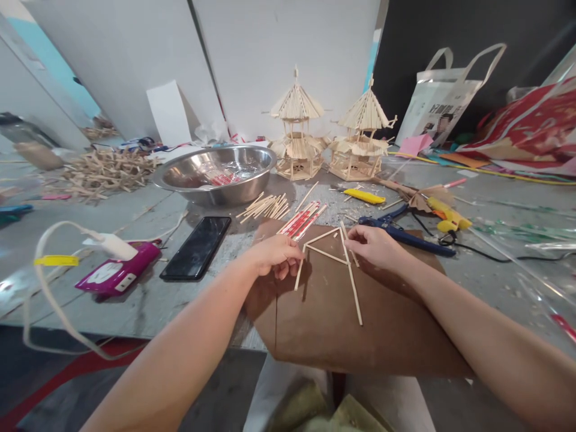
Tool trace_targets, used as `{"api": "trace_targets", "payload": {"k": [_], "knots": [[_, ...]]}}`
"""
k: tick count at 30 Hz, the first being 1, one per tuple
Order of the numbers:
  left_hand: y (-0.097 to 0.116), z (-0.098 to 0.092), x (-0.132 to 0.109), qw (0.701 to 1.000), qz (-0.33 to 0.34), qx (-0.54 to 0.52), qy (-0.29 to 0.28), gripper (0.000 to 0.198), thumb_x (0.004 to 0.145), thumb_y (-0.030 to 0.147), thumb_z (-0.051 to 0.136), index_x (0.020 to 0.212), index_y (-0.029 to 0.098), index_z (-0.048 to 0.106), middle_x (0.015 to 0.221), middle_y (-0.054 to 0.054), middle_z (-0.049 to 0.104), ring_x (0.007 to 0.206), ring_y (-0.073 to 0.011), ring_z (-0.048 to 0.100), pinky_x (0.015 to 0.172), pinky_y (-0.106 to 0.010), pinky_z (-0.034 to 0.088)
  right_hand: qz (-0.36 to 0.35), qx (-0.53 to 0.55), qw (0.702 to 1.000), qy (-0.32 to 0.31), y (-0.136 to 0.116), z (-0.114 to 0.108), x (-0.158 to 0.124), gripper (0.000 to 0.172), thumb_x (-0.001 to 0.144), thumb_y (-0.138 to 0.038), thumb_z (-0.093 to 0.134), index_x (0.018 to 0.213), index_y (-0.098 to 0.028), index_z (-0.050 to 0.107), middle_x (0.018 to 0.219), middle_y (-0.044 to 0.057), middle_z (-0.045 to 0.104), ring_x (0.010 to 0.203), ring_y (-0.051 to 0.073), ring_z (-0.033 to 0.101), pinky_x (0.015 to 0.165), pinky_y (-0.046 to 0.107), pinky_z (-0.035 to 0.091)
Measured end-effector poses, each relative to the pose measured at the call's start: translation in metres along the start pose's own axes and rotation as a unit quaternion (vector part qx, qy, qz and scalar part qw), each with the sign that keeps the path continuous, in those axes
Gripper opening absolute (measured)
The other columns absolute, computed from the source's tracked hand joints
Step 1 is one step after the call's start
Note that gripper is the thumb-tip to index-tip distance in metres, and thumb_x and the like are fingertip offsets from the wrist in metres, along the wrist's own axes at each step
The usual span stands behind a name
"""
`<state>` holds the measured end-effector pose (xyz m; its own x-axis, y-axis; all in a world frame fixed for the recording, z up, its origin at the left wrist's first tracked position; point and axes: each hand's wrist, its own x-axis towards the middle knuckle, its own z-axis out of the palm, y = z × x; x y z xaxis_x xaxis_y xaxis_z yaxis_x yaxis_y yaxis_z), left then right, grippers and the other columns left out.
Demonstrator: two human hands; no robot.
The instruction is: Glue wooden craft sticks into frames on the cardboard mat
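Note:
My left hand (281,257) is closed, with thumb and finger pinching a thin wooden stick (298,277) that points down toward me. Opposite it, my right hand (375,245) pinches another thin stick at the far end of the layout. Between the hands, several pale sticks form an angular outline, including a slanting cross stick (326,254) and a long stick (355,299) running toward my body. They lie on a brown board (324,336). Just past my left hand are red-and-white paper-wrapped sticks (303,221).
Two stick-built pagoda models (296,108) stand at the back beside a steel bowl (216,192). Loose sticks (267,207), a black phone (196,247) and a purple power bank (119,269) lie left. A yellow cutter (364,196), blue glue gun (405,233) and white bag (434,108) are right.

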<state>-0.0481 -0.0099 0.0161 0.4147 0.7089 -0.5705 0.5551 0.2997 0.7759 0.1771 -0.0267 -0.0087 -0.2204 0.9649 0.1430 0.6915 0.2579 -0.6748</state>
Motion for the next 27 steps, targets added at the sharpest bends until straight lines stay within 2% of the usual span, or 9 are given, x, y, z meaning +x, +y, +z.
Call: {"api": "trace_targets", "payload": {"k": [4,8,11,15,19,23,27], "knots": [[0.002,0.002,0.0,1.0,-0.004,0.02,0.011,0.016,0.063,0.025,0.054,0.055,0.013,0.05,0.04,-0.001,0.054,0.026,-0.0077,0.042,0.027,-0.017,0.027,-0.004,0.011,1.0,0.008,-0.002,0.0,-0.001,0.024,0.07,-0.037,0.045,0.067,-0.016,0.056,0.059,-0.001,0.056,0.054,0.01,0.048,0.052,0.021,0.037],[0.003,0.003,0.001,0.999,-0.006,0.049,0.022,0.017,0.064,0.026,0.053,0.054,0.013,0.05,0.041,0.0,0.054,0.026,-0.0065,0.04,0.028,-0.018,0.028,-0.001,0.044,0.999,-0.016,0.0,0.001,0.0,0.027,0.07,-0.039,0.047,0.072,-0.015,0.06,0.059,-0.001,0.057,0.053,0.01,0.049,0.052,0.021,0.037],[0.003,0.003,0.002,0.998,-0.003,0.063,0.026,0.017,0.064,0.027,0.053,0.054,0.013,0.05,0.041,0.0,0.054,0.026,-0.0064,0.041,0.029,-0.018,0.03,-0.034,0.045,0.998,-0.024,-0.004,-0.001,-0.003,0.027,0.072,-0.037,0.048,0.08,-0.016,0.061,0.069,0.001,0.061,0.057,0.011,0.051,0.054,0.021,0.039],[0.003,0.003,0.002,0.997,-0.007,0.067,0.021,0.016,0.064,0.026,0.052,0.055,0.013,0.051,0.042,0.0,0.054,0.027,-0.0064,0.04,0.029,-0.018,0.03,-0.144,-0.049,0.988,-0.02,-0.018,-0.007,-0.012,0.023,0.076,-0.031,0.045,0.088,-0.021,0.062,0.082,0.002,0.062,0.069,0.011,0.054,0.061,0.021,0.039],[0.003,0.004,0.002,0.997,-0.003,0.074,0.024,0.016,0.064,0.025,0.05,0.053,0.013,0.05,0.042,0.0,0.054,0.026,-0.0064,0.039,0.028,-0.018,0.028,-0.236,-0.151,0.958,-0.064,-0.027,-0.007,-0.021,0.025,0.08,-0.025,0.041,0.094,-0.024,0.061,0.091,0.004,0.06,0.075,0.011,0.054,0.065,0.021,0.037],[0.002,0.005,0.002,0.996,-0.003,0.083,0.029,0.017,0.063,0.027,0.051,0.054,0.013,0.051,0.041,0.001,0.054,0.025,-0.0058,0.038,0.029,-0.017,0.028,-0.261,-0.215,0.936,-0.098,-0.031,-0.002,-0.025,0.024,0.08,-0.025,0.04,0.091,-0.024,0.062,0.087,0.003,0.06,0.071,0.011,0.055,0.062,0.021,0.036],[0.002,0.005,0.003,0.996,-0.007,0.085,0.035,0.016,0.062,0.026,0.051,0.053,0.013,0.05,0.041,0.001,0.053,0.025,-0.0059,0.038,0.028,-0.017,0.026,-0.265,-0.238,0.93,-0.097,-0.032,0.0,-0.024,0.024,0.081,-0.027,0.039,0.086,-0.023,0.062,0.086,0.004,0.06,0.076,0.013,0.053,0.065,0.022,0.037]]}}
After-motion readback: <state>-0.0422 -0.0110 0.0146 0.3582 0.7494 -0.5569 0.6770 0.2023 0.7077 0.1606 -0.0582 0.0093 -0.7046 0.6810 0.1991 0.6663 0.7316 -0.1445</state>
